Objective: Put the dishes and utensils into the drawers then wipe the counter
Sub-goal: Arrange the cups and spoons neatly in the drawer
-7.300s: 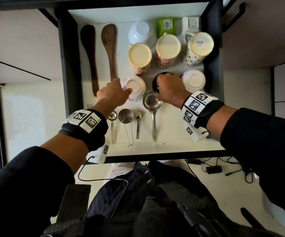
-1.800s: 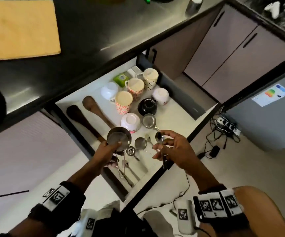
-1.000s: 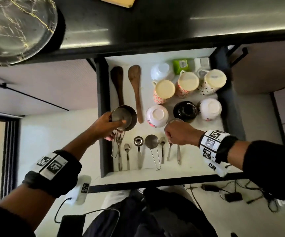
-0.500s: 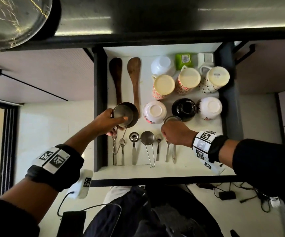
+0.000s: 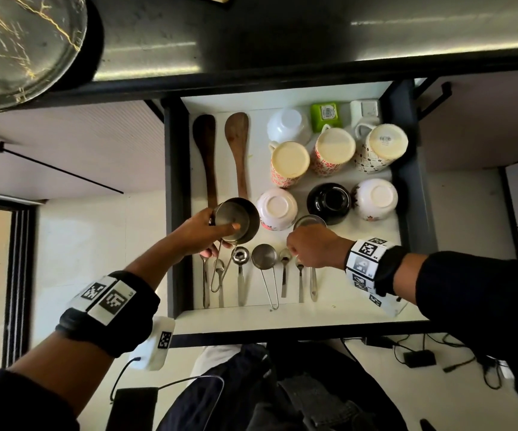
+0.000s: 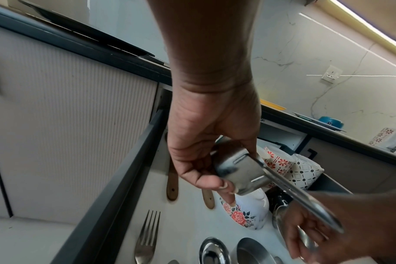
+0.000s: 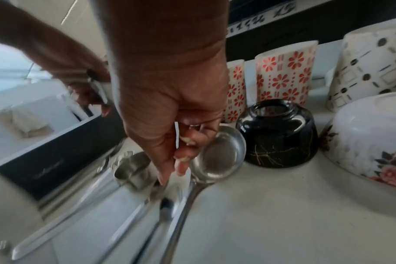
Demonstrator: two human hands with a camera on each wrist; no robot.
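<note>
The open drawer (image 5: 177,213) holds a row of steel utensils at its front. My left hand (image 5: 220,231) grips a steel measuring cup (image 5: 236,217) by its rim, thumb inside, above the fork and spoons at the drawer's left; its wire handle hangs down. In the left wrist view the left hand (image 6: 203,169) holds the cup (image 6: 240,171) tilted. My right hand (image 5: 307,250) is curled low over the row, just below the ladle (image 5: 310,219). In the right wrist view the right hand (image 7: 181,151) pinches a blurred spoon (image 7: 180,180) beside the ladle bowl (image 7: 219,159).
Two wooden spatulas (image 5: 205,157) lie at the drawer's left. Upturned mugs (image 5: 290,163), a white floral bowl (image 5: 278,208) and a black bowl (image 5: 329,202) fill the back right. A steel plate (image 5: 18,48) sits on the dark counter (image 5: 251,42). Cables (image 5: 422,356) lie on the floor.
My right hand came down with the spoon from above the drawer into the utensil row beside the ladle. The left hand keeps the measuring cup over the drawer's left side.
</note>
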